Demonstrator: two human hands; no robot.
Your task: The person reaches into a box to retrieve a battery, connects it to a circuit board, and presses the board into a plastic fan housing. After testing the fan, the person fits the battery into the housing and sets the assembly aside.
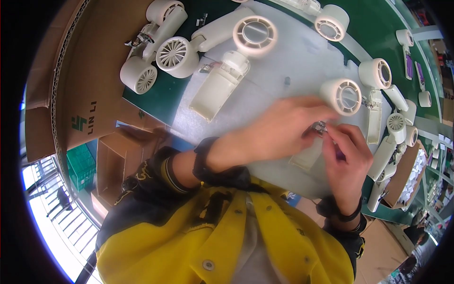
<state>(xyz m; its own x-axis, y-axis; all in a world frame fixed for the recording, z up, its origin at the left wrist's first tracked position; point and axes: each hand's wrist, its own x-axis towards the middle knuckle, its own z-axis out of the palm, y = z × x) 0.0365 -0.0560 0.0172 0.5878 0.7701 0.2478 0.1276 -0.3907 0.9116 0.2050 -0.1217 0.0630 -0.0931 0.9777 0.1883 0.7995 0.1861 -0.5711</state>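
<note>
Over the work mat, my left hand and my right hand meet at a small silvery electronic part. Both hands are closed, fingertips pinching this part between them; its exact kind is too small to make out. Something purple shows under the right hand's fingers. Just beyond the hands sits the round head of a white handheld fan. A pale handle shell lies beneath the hands, largely covered by them. To the left, another white fan lies with its hollow handle facing up.
Several white fans crowd the far left of the green table, beside a large cardboard box. More fans line the right side, near a carton of white pieces. A pale foam sheet covers the middle.
</note>
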